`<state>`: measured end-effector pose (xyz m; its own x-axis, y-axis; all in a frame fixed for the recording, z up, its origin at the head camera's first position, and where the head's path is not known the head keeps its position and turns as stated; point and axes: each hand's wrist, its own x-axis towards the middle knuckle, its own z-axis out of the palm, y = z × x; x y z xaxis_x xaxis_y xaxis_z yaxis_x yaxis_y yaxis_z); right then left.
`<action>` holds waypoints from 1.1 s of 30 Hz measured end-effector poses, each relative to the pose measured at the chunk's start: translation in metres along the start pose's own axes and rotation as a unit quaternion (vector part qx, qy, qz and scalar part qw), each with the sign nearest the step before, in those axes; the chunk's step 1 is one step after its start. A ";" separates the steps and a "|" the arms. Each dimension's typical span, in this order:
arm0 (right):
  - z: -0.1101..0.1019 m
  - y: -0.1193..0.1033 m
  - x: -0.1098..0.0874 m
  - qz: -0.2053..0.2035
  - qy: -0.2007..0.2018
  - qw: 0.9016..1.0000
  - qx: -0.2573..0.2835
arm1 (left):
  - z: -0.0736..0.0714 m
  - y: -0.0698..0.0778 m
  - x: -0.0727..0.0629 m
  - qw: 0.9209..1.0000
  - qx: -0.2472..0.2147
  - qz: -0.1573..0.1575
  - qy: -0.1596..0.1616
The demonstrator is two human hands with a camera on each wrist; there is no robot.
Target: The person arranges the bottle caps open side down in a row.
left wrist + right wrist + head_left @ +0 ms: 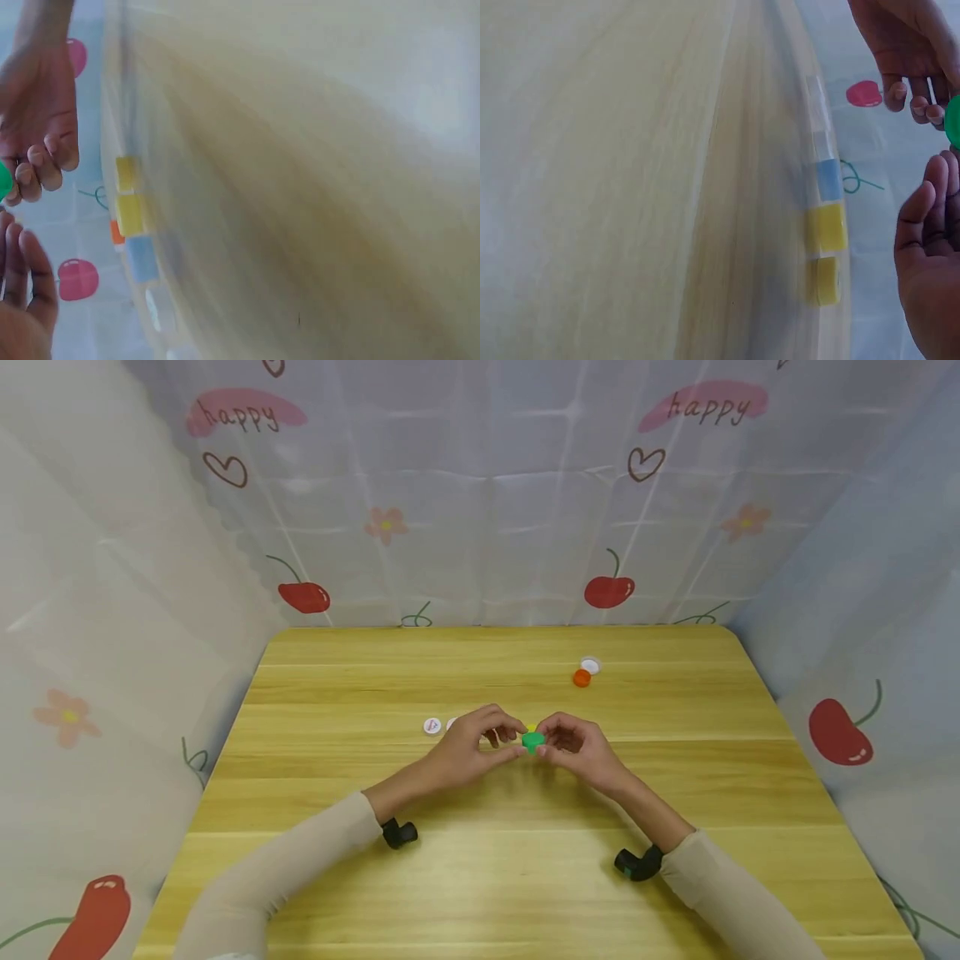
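Note:
Both hands meet over the middle of the table around a small round green cap (533,740). My left hand (474,745) holds its left side between thumb and fingertips. On the right side, my right hand (581,750) pinches it the same way. The cap is raised off the table, and only part of it shows at the edge of each wrist view. Behind the hands, a row of caps includes two yellow caps (829,226), a blue cap (828,180) and white caps (432,726). In the head view the hands hide much of this row.
Farther back on the right, an orange cap (582,678) lies beside a white cap (591,665). The wooden table (480,877) ends at patterned curtains (480,552) behind and on both sides. Black wrist cameras (639,864) hang below the forearms.

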<state>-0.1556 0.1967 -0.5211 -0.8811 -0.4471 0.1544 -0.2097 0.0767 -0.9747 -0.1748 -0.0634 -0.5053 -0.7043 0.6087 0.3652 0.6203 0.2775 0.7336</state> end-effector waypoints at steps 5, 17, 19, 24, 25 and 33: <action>0.000 -0.003 -0.003 -0.044 0.028 0.998 -0.041 | 0.005 -0.002 0.001 0.994 -0.087 -0.073 0.004; -0.024 -0.003 -0.015 -0.081 0.014 0.974 -0.211 | 0.020 -0.002 0.016 0.997 -0.036 -0.041 -0.046; -0.031 -0.003 -0.019 -0.093 0.008 0.961 -0.259 | 0.027 -0.003 0.022 0.998 -0.008 -0.029 -0.060; -0.054 -0.004 -0.026 -0.066 -0.012 0.940 -0.334 | 0.047 -0.003 0.044 0.992 0.090 -0.004 -0.084; -0.058 -0.003 -0.026 -0.058 -0.015 0.936 -0.347 | 0.051 -0.004 0.049 0.990 0.113 -0.001 -0.089; -0.080 0.008 -0.021 0.038 -0.026 0.918 -0.393 | 0.071 -0.013 0.085 0.969 0.195 -0.035 -0.146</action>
<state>-0.1722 0.2779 -0.5199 -0.8889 -0.4537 0.0628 -0.4072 0.7200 -0.5620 -0.2185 0.0372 -0.5248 -0.6570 0.7469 0.1026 0.6977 0.5509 0.4580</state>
